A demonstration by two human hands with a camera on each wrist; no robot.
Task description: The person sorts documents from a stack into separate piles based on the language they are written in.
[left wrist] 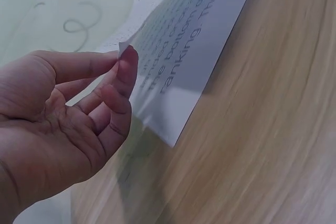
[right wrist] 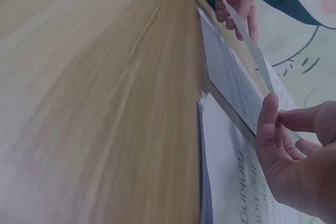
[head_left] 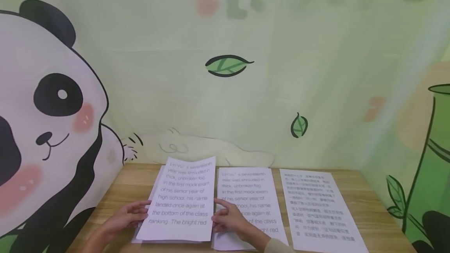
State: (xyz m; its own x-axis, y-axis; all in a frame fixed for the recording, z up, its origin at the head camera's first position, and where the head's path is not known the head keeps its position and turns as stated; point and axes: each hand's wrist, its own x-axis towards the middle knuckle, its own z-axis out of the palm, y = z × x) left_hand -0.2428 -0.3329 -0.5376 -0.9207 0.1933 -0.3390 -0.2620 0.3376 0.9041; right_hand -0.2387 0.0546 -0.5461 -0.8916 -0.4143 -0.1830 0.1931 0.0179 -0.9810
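Observation:
Both hands hold up one printed sheet (head_left: 179,231) of large English text by its two side edges. My left hand (head_left: 128,220) pinches the left edge between thumb and fingers; in the left wrist view that edge curls at the fingertips (left wrist: 128,69). On the other side my right hand (head_left: 233,218) pinches the right edge, and in the right wrist view the sheet appears nearly edge-on, raised off the table. Beneath it lies other paper (head_left: 159,180), mostly covered. A middle stack (head_left: 253,200) with the same English text sits under my right hand and forearm.
To the right lies a sheet (head_left: 316,206) of Chinese text. All the papers rest on a wood-grain table (head_left: 355,184). A green backdrop (head_left: 158,77) with a printed panda, leaves and bamboo stands right behind the table's far edge.

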